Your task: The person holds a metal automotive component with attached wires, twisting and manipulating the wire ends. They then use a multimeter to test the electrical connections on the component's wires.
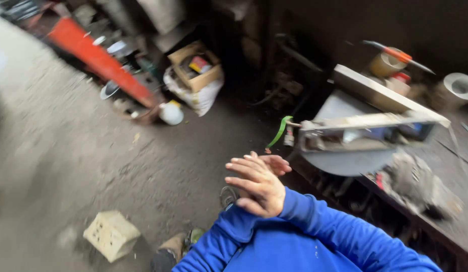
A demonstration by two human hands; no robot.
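Both hands empty: right hand [259, 187] laid flat over left hand [274, 163], fingers open. Nearest, the desk's [448, 229] grey metal disc [344, 162] looks heavy and rigid; grip its rim.

dirty floor [83, 151] bears a pale perforated block [111, 234] and white jug [171, 113].

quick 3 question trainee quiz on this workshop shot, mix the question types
1. True or false: the hands hold a tool.
2. What colour are the person's sleeves? A red, B blue, C grey
3. What pale perforated thing lies on the floor at lower left?

Key:
1. False: the right hand lies over the left hand, fingers spread, nothing held.
2. B: blue sleeves.
3. A block on the concrete floor.
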